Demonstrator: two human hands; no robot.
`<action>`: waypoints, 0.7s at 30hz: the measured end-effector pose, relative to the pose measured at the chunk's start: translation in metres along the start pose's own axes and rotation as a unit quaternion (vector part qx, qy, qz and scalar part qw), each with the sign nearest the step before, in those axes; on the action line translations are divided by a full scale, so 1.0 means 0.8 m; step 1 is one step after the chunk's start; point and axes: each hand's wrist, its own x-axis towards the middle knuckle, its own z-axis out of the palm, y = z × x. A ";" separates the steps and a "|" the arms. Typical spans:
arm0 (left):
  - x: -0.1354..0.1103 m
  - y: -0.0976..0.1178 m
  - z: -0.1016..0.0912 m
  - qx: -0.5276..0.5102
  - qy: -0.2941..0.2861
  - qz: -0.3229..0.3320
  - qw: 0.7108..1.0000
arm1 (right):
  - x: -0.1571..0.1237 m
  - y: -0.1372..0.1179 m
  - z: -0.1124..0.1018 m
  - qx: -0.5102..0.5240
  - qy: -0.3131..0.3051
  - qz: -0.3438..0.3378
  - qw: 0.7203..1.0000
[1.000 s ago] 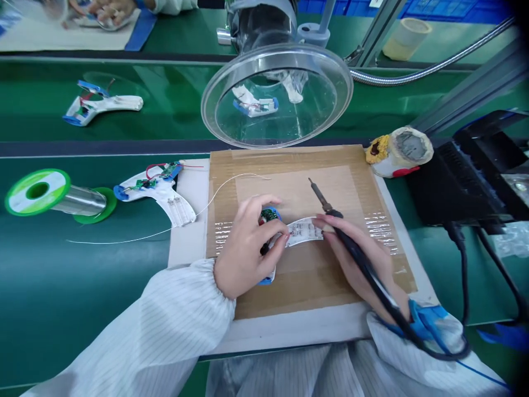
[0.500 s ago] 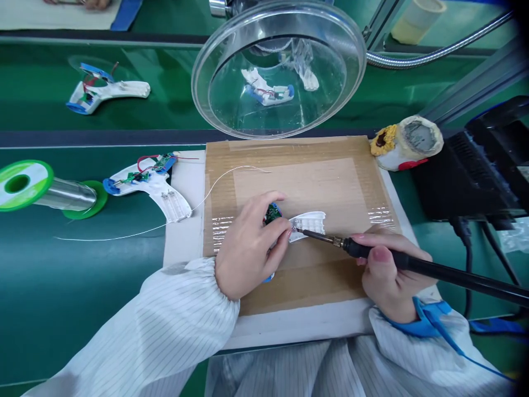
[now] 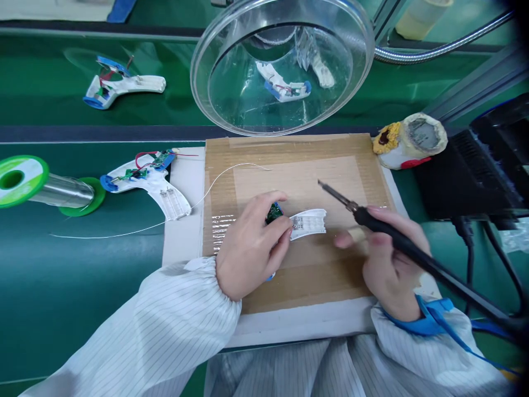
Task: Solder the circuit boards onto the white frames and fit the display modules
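My left hand (image 3: 253,242) is closed over a white plastic housing half (image 3: 309,221), pressing it onto the cardboard. Most of that housing is hidden under my palm; a green circuit board (image 3: 274,212) shows between thumb and fingers. In my right hand (image 3: 390,264) is a black soldering iron (image 3: 382,225), its tip raised above the cardboard and apart from the housing. A second housing half (image 3: 159,184) with blue ends, red wire and circuit boards lies to the left, with thin solder wire (image 3: 219,177) running past its lower end.
A solder spool (image 3: 68,190) stands at the left. A round magnifier lens (image 3: 281,77) hangs over the back of the cardboard (image 3: 289,292). Another housing (image 3: 124,84) lies behind the dark ledge. At the right are a tip-cleaner pot (image 3: 421,138) and a black soldering station (image 3: 454,171).
My right hand has lifted the soldering iron off the housing, its tip swinging up and away toward the back. My left hand stays on the housing. The view has shifted slightly.
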 end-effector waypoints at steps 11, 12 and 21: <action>0.016 0.010 -0.018 0.122 -0.054 0.049 0.990 | 0.019 -0.004 0.019 -0.107 -0.163 -0.081 0.978; 0.016 0.011 -0.017 0.108 -0.051 0.039 0.992 | 0.019 -0.003 0.019 -0.104 -0.163 -0.082 0.978; 0.006 0.004 0.005 -0.042 -0.003 -0.059 0.997 | 0.013 -0.006 0.014 -0.039 -0.111 -0.064 0.991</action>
